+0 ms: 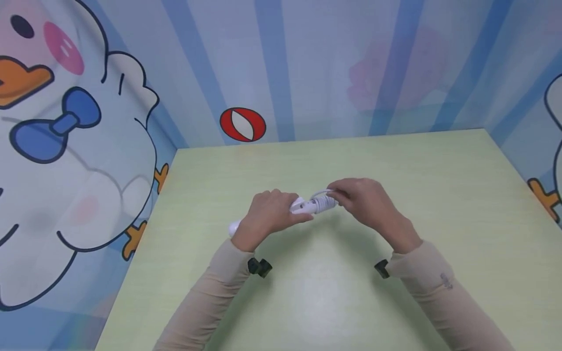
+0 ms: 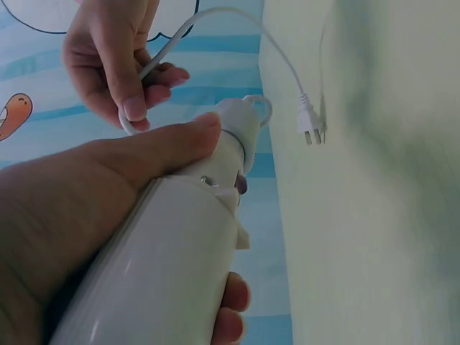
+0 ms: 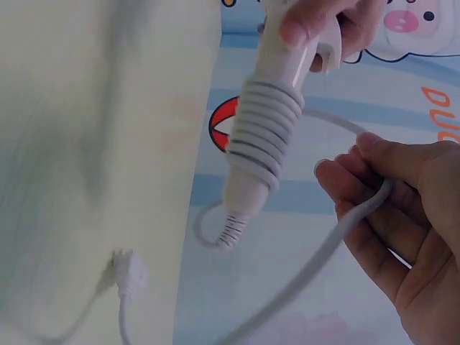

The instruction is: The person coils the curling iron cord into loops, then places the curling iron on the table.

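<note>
A white corded appliance that looks like a curling iron (image 1: 302, 206) is held above the table, tilted. My left hand (image 1: 270, 214) grips its body, thumb along the side in the left wrist view. Several turns of white cord (image 3: 262, 133) are wound round its handle, beyond the left hand. My right hand (image 1: 366, 202) pinches a loose stretch of that cord between thumb and fingers, just off the handle's end. From the right hand the cord runs on to a two-pin plug (image 2: 309, 126), which hangs free close to the table. The left palm hides part of the body.
The pale green table (image 1: 325, 302) spreads under both hands. Behind it stands a blue striped wall (image 1: 307, 73) printed with a red and white ball, and a printed duck (image 1: 101, 195) covers the left wall.
</note>
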`<state>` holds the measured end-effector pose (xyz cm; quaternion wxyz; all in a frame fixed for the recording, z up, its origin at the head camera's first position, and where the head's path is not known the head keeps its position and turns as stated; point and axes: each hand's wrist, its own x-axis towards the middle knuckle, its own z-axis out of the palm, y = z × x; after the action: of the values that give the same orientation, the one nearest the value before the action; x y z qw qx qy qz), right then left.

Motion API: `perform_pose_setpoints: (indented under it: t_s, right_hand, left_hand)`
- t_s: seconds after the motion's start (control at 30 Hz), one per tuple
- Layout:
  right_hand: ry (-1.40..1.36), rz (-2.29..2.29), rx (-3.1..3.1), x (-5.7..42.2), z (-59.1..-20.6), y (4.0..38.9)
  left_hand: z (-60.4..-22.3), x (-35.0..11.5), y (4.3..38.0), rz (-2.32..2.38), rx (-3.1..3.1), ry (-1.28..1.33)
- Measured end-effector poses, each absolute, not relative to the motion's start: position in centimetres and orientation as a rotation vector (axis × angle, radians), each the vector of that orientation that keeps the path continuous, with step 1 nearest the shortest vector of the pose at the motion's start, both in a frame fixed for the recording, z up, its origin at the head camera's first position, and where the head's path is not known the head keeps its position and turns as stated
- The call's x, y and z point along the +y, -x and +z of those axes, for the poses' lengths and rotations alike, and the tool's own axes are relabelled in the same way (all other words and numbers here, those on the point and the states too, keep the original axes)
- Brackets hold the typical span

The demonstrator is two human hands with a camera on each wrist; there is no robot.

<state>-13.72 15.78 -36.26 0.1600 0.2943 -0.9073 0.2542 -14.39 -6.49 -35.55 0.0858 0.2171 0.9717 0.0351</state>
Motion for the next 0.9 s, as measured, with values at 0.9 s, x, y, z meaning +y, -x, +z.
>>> perform_pose_setpoints:
  t_s: [0.9]
  right_hand:
    - [-0.763,1.776,-2.529,13.9,-41.4,12.7]
  left_hand:
    - [-33.8,-8.3,14.3,0.924,2.714,-0.630]
